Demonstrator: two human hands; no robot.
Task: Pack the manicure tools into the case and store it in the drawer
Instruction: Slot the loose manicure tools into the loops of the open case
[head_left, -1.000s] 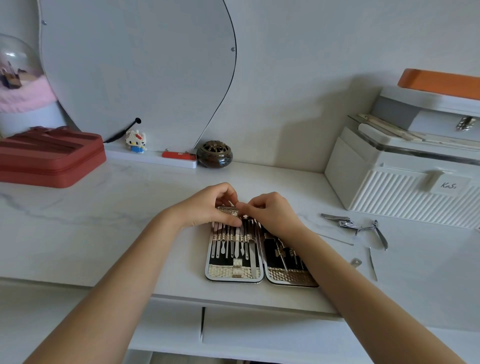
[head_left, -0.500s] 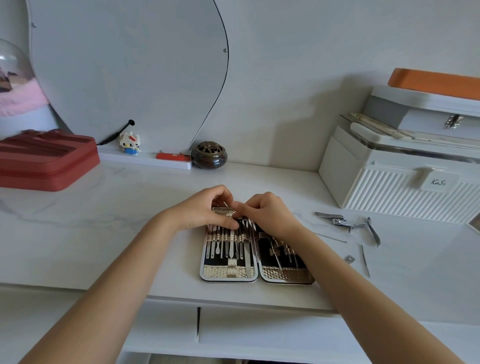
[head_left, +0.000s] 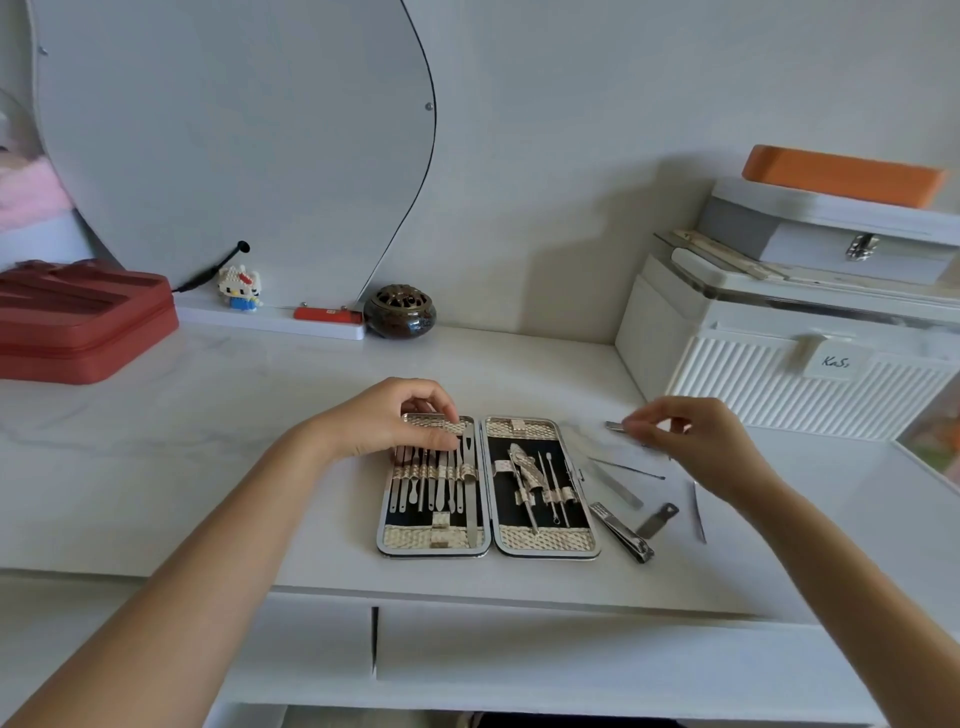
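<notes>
The open manicure case (head_left: 545, 540) lies flat near the desk's front edge, with several metal tools strapped into both halves. My left hand (head_left: 384, 421) grips the upper end of the left half, thumb lying across the tool tops. My right hand (head_left: 691, 441) hovers to the right of the case and pinches a small metal tool (head_left: 614, 426) just above the desk. Loose on the desk beside the case lie a nail clipper (head_left: 621, 531), a flat file (head_left: 615, 486), a thin probe (head_left: 631, 468), a small metal lever (head_left: 657, 519) and a slim pick (head_left: 699, 512). Drawer fronts (head_left: 519, 660) under the desk edge are closed.
A white ribbed storage box (head_left: 810, 389) with a grey box and an orange lid on top stands at the right. A red zip case (head_left: 78, 322) sits at the far left. A brown incense burner (head_left: 399, 312), a small figurine (head_left: 240, 288) and a mirror (head_left: 234, 130) line the back wall.
My right hand has left the case and moved right to the loose tools, where it now pinches one. My left hand stays on the case's left half.
</notes>
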